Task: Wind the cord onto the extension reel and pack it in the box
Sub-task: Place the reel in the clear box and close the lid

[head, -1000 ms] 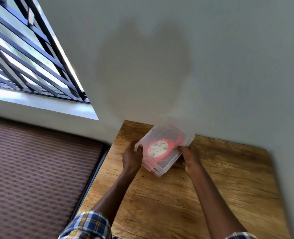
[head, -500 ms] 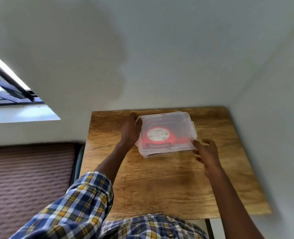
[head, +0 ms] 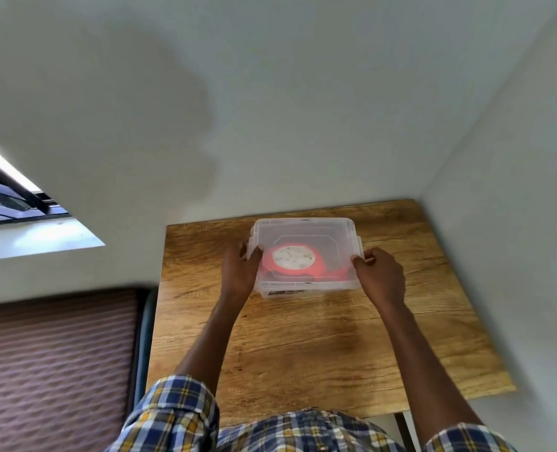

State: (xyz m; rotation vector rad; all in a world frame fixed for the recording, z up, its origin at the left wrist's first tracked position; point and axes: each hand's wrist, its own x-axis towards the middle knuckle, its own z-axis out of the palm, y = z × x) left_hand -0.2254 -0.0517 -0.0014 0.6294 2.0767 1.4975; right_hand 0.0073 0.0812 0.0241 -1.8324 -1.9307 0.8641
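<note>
Both hands, left (head: 239, 272) and right (head: 381, 277), clamp the box (head: 304, 228) ends; slick, light plastic, reel (head: 293, 257) probably slides inside.

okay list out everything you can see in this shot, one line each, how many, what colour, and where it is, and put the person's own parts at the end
box: one, clear plastic, lid on, on the far part of the table near the wall
extension reel: one, red with a white round face, inside the box
table: one, brown wood grain, set into the corner of the walls
walls: two, pale grey-white, behind and to the right of the table
window: one, dark frame, upper left
ribbed surface: one, brownish, lower left beside the table
shirt sleeves: two, blue, white and yellow check, bottom edge
left hand: one, fingers gripping the box's left end
right hand: one, fingers gripping the box's right end
</note>
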